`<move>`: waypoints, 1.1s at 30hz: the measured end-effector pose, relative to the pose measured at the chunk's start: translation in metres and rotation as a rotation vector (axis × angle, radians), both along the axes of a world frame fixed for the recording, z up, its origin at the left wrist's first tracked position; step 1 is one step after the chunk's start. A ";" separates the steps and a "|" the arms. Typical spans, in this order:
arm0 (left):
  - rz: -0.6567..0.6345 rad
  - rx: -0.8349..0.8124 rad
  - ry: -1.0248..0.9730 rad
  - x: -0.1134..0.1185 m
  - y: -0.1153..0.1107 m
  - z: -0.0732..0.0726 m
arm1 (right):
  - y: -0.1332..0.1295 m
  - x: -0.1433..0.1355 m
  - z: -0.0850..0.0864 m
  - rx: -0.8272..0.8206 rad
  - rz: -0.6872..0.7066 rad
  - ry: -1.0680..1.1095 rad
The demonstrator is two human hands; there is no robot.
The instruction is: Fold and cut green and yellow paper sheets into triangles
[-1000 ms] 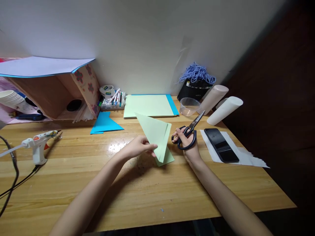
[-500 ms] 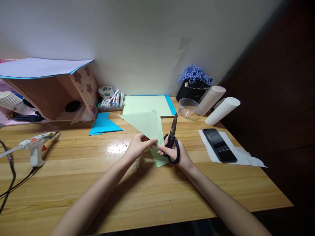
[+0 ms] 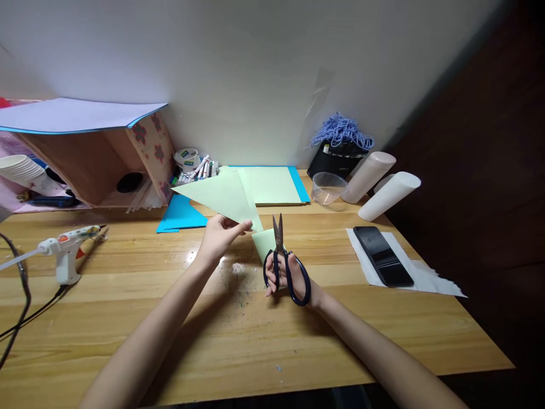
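My left hand (image 3: 223,236) pinches the lower edge of a pale green sheet of paper (image 3: 221,196), a pointed triangular piece held up off the table. My right hand (image 3: 289,275) has its fingers through the dark handles of a pair of scissors (image 3: 279,236), whose blades point away from me and stand slightly apart. Behind that hand lies a smaller pale green paper piece (image 3: 263,243), partly hidden by the fingers and handles. Whether it is fully separate from the larger sheet, I cannot tell for certain.
Stacked green sheets (image 3: 276,187) lie by the wall, blue paper (image 3: 181,216) left of them. A glue gun (image 3: 66,253) and open box (image 3: 149,153) are at left. On the right are a clear bowl (image 3: 327,187), white rolls (image 3: 389,196) and a phone (image 3: 383,255).
My left hand has moved left and up with the green sheet. The scissors have come lower and left, their blades now parted. A gap shows between the larger sheet and the smaller piece.
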State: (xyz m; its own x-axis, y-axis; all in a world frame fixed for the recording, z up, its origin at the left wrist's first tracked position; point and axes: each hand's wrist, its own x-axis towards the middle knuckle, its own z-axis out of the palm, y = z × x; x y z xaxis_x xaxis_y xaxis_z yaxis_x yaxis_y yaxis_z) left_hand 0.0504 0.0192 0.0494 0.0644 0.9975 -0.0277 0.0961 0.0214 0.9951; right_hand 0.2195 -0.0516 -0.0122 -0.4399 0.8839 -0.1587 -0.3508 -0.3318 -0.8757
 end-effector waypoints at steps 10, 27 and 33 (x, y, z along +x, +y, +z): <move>0.006 -0.014 -0.041 0.002 -0.001 0.001 | -0.013 -0.004 0.008 0.063 0.127 -0.242; -0.030 -0.064 -0.004 0.004 -0.003 -0.004 | -0.011 -0.004 0.006 0.050 0.084 -0.301; -0.026 -0.055 0.008 0.004 -0.003 -0.005 | -0.011 -0.004 0.003 0.063 0.082 -0.313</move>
